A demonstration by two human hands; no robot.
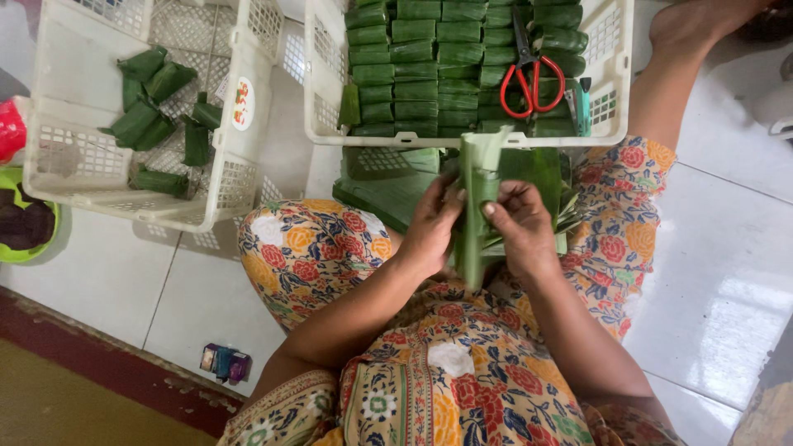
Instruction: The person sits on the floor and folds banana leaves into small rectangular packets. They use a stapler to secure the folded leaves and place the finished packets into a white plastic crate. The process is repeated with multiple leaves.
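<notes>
I sit on the floor in a flowered dress, and both hands hold one long green banana-leaf roll (476, 206) upright over my lap. My left hand (431, 227) grips its left side with the fingers curled around it. My right hand (520, 225) clasps the right side, thumb pressed on the leaf. Under the hands lies a stack of flat green leaf pieces (388, 192). Just beyond stands a white plastic basket (615, 83) packed with rows of wrapped leaf parcels (413, 70), with red-handled scissors (532, 78) lying on top.
A second white basket (239, 165) at the left holds several loose leaf parcels (153, 124). A green bowl (29, 227) with dark contents sits at the far left edge. A small purple object (225, 363) lies on the white floor tiles. My bare foot (698, 25) rests at top right.
</notes>
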